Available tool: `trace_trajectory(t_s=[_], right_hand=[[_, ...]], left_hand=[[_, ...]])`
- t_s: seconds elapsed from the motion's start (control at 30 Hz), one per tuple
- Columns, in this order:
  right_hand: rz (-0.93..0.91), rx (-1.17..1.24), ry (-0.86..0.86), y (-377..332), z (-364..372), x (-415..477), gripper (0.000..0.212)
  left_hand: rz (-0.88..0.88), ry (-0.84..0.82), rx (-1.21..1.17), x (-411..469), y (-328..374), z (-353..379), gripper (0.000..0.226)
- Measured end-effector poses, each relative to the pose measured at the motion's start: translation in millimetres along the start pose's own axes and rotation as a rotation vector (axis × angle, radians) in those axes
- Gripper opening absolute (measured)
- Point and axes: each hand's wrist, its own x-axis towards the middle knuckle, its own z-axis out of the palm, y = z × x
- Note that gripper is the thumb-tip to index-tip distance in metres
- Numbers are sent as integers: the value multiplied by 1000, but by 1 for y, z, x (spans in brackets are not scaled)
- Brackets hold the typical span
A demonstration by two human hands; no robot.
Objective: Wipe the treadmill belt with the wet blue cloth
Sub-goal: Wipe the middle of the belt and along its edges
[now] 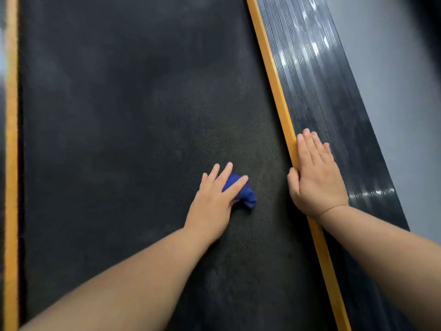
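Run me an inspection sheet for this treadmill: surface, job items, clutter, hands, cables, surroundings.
Surface: treadmill belt, dark, textured, faint dull smears.
Job's things: blue cloth, bunched, on the belt near its right edge.
Clutter: nothing seen.
Hands: left hand presses the cloth with straight fingers; right hand rests flat on the ribbed side rail, thumb at the yellow strip.
Cables: nothing seen.
Surroundings: grey floor right of the rail; second yellow strip at the belt's left edge.

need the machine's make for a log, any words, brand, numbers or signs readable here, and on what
None: no word, brand, number or sign can be read in this view.
The belt, the cloth, the yellow strip and the ribbed rail show no print. The white patches on the rail are glare, not letters.
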Motion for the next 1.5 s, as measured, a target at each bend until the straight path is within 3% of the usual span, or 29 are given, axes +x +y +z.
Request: trace_trajectory(t_s=[0.23, 0.33, 0.43, 0.57, 0.7, 0.77, 0.93, 1.13, 1.3, 1.4, 1.5], right_hand=[[-25, -33, 11, 1, 4, 0, 68], [-21, -45, -18, 2, 2, -1, 68], [-13, -61, -32, 1, -1, -1, 69], [-16, -30, -12, -1, -2, 0, 70], [-18, -35, -11, -1, -1, -1, 69], [-27, -24, -4, 0, 0, -1, 70], [-10, -54, -36, 0, -2, -2, 71], [-7, -45, -8, 2, 1, -1, 71], [0, -70, -46, 1, -2, -1, 72], [6, -77, -47, -1, -3, 0, 72], [-1, -76, -27, -2, -1, 2, 72]], left_hand=[[-198, 113, 27, 100, -15, -12, 48], [-99, 106, 31, 34, 11, 4, 57], [-41, -23, 35, -25, 24, 10, 72], [39, 25, 86, 37, 3, 0, 63], [-218, 79, 64, 123, -14, -20, 53], [-269, 90, 42, 110, -6, -15, 51], [0, 18, 90, -17, 36, 9, 61], [158, 96, 106, 79, -9, -4, 41], [86, 109, -38, 33, 9, 1, 40], [226, 39, -36, 22, 5, -2, 36], [320, 91, 27, 65, -14, -11, 35]])
